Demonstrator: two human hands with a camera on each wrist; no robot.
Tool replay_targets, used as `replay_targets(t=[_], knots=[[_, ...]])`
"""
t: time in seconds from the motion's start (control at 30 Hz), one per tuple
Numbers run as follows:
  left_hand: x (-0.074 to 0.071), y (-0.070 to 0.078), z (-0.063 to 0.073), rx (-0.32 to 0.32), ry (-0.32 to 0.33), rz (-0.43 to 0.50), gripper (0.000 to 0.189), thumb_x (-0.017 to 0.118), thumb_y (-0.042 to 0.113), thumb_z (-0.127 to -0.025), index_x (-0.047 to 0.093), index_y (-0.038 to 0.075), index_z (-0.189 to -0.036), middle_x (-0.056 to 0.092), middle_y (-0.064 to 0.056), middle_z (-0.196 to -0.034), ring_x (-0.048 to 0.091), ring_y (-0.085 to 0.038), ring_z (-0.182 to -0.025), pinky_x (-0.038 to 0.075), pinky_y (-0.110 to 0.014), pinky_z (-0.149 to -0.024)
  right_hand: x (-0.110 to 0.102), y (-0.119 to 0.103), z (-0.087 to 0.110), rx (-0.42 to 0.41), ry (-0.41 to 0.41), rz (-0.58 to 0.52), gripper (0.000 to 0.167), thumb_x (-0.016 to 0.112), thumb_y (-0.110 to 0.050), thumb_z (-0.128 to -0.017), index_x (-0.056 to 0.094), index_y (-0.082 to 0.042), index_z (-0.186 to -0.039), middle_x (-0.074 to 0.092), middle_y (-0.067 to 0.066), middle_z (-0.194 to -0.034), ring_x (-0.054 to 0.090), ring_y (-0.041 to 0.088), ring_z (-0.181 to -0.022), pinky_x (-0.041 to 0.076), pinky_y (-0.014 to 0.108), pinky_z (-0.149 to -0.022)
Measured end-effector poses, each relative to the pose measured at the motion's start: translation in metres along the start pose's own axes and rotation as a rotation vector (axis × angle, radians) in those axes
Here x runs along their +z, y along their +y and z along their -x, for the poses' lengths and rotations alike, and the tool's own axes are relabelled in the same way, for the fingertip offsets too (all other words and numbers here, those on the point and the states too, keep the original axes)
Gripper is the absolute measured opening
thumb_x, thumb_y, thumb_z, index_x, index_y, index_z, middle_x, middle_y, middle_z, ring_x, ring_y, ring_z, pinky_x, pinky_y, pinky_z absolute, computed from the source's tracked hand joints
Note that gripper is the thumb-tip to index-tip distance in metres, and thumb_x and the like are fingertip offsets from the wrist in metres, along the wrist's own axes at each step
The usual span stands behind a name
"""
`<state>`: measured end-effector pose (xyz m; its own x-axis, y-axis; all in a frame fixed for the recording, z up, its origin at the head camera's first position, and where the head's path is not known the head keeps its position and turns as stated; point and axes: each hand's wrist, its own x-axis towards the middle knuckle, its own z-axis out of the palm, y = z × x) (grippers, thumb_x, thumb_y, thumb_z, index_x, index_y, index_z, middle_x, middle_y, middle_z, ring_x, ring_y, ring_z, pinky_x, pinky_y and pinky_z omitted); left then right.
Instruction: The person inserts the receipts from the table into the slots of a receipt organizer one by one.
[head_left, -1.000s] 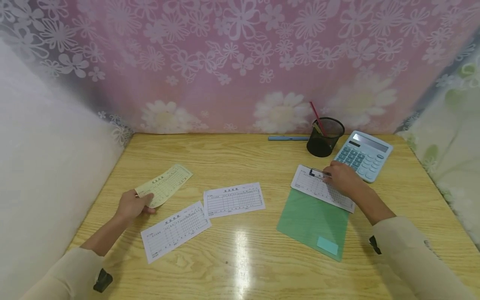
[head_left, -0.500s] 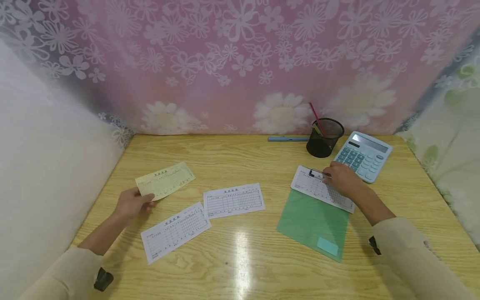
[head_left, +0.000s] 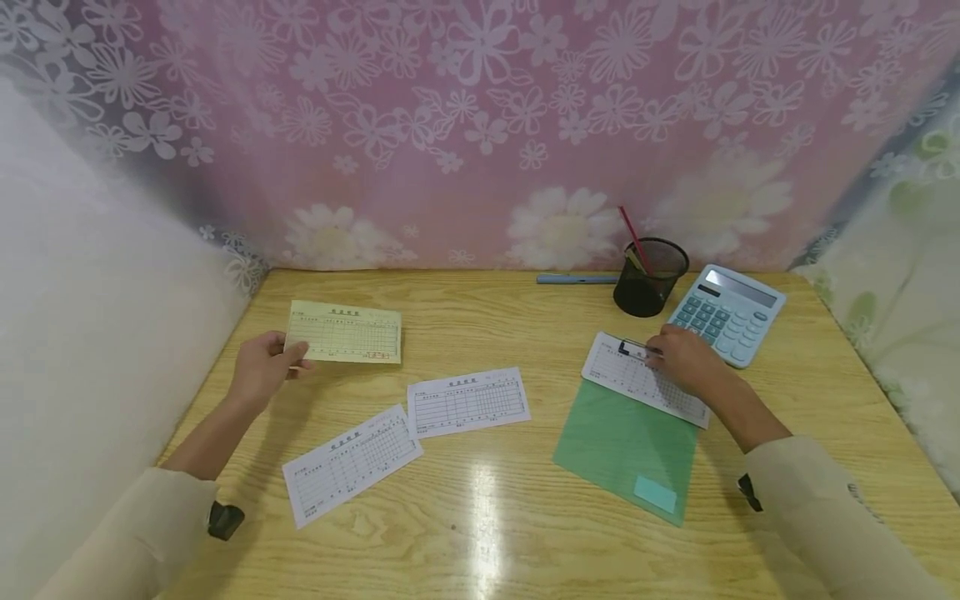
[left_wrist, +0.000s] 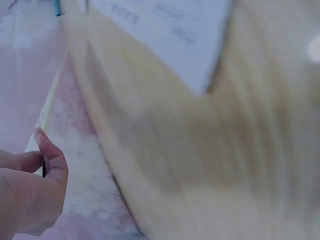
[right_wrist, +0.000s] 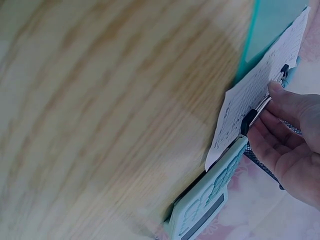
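Note:
In the head view my left hand [head_left: 262,367] pinches a yellow printed form [head_left: 345,333] by its left end and holds it above the table. The left wrist view shows that form nearly edge-on between thumb and fingers. At the right, my right hand [head_left: 688,358] holds the wire clip [right_wrist: 259,107] of a green clipboard [head_left: 626,450]. A white form [head_left: 618,367] lies across the clipboard's top, under the clip; the right hand covers part of it. Two white forms, one at the left [head_left: 352,467] and one nearer the middle [head_left: 468,402], lie on the table with corners meeting.
A light blue calculator [head_left: 723,312] lies just beyond the right hand. Behind the clipboard stands a black mesh pen holder [head_left: 645,287] with a red pencil. A blue pen [head_left: 573,278] lies by the floral curtain [head_left: 450,167] at the table's back edge.
My left hand has moved up and away from me, turning the yellow form level and more upright, so a red stamp shows at its lower right. The right hand has stayed on the clip.

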<state>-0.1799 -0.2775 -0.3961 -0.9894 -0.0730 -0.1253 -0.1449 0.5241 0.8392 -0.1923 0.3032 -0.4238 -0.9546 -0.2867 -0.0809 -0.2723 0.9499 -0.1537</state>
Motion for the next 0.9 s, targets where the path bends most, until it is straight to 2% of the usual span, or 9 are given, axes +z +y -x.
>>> replay_targets(t=[0.17, 0.3, 0.53, 0.63, 0.73, 0.8, 0.83, 0.9], knots=[[0.010, 0.029, -0.009, -0.003, -0.026, 0.046, 0.033, 0.057, 0.030, -0.095, 0.051, -0.001, -0.105, 0.064, 0.010, -0.084, 0.069, -0.002, -0.072, 0.060, -0.026, -0.073, -0.002, -0.001, 0.000, 0.004, -0.004, -0.004, 0.026, 0.066, -0.013, -0.088, 0.067, 0.006, -0.107, 0.060, 0.013, -0.089, 0.054, 0.022, -0.075, 0.050, 0.043, -0.071], [0.033, 0.053, -0.014, 0.024, -0.095, 0.103, 0.034, 0.060, 0.026, -0.094, 0.054, -0.003, -0.111, 0.066, 0.007, -0.082, 0.070, -0.006, -0.074, 0.059, -0.025, -0.070, -0.002, -0.001, 0.000, 0.013, -0.008, -0.002, 0.026, 0.066, -0.013, -0.088, 0.066, 0.005, -0.107, 0.060, 0.013, -0.089, 0.054, 0.022, -0.075, 0.050, 0.043, -0.071], [0.095, 0.094, -0.021, 0.033, -0.290, 0.154, 0.023, 0.065, 0.020, -0.091, 0.061, -0.001, -0.101, 0.069, 0.001, -0.073, 0.072, -0.023, -0.080, 0.059, -0.024, -0.065, 0.000, -0.001, 0.000, 0.027, -0.021, -0.020, 0.027, 0.066, -0.013, -0.089, 0.066, 0.005, -0.108, 0.060, 0.014, -0.090, 0.053, 0.022, -0.075, 0.049, 0.041, -0.070], [0.124, 0.109, -0.022, 0.043, -0.355, 0.186, 0.018, 0.065, 0.015, -0.091, 0.061, -0.002, -0.097, 0.068, -0.006, -0.069, 0.073, -0.023, -0.075, 0.059, -0.027, -0.064, 0.001, 0.000, -0.001, 0.029, -0.019, -0.020, 0.027, 0.066, -0.013, -0.089, 0.067, 0.005, -0.108, 0.060, 0.013, -0.090, 0.053, 0.022, -0.075, 0.049, 0.041, -0.069], [0.150, 0.118, -0.024, 0.068, -0.414, 0.199, 0.016, 0.065, 0.013, -0.090, 0.061, -0.002, -0.094, 0.069, -0.013, -0.071, 0.073, -0.020, -0.071, 0.060, -0.033, -0.066, 0.003, 0.001, -0.003, 0.023, -0.010, -0.024, 0.027, 0.066, -0.013, -0.088, 0.067, 0.005, -0.108, 0.060, 0.013, -0.090, 0.054, 0.022, -0.076, 0.049, 0.041, -0.069], [0.168, 0.121, -0.024, 0.090, -0.452, 0.204, 0.015, 0.064, 0.011, -0.091, 0.061, -0.003, -0.093, 0.066, -0.013, -0.066, 0.073, -0.026, -0.073, 0.060, -0.041, -0.072, 0.003, 0.002, -0.002, 0.012, 0.003, -0.023, 0.027, 0.067, -0.013, -0.088, 0.067, 0.005, -0.107, 0.060, 0.012, -0.088, 0.054, 0.022, -0.075, 0.049, 0.041, -0.069], [0.177, 0.123, -0.024, 0.086, -0.463, 0.212, 0.015, 0.064, 0.010, -0.091, 0.061, -0.004, -0.094, 0.066, -0.016, -0.067, 0.072, -0.030, -0.076, 0.060, -0.044, -0.075, 0.003, 0.002, -0.002, 0.010, 0.007, -0.026, 0.027, 0.067, -0.013, -0.088, 0.067, 0.005, -0.107, 0.060, 0.012, -0.088, 0.054, 0.022, -0.074, 0.049, 0.041, -0.068], [0.195, 0.125, -0.023, 0.069, -0.483, 0.226, 0.014, 0.063, 0.008, -0.091, 0.062, -0.005, -0.095, 0.066, -0.012, -0.064, 0.071, -0.035, -0.082, 0.057, -0.049, -0.080, 0.002, 0.003, -0.001, 0.009, 0.012, -0.030, 0.027, 0.067, -0.013, -0.087, 0.067, 0.005, -0.107, 0.060, 0.012, -0.087, 0.053, 0.021, -0.073, 0.048, 0.040, -0.067]])
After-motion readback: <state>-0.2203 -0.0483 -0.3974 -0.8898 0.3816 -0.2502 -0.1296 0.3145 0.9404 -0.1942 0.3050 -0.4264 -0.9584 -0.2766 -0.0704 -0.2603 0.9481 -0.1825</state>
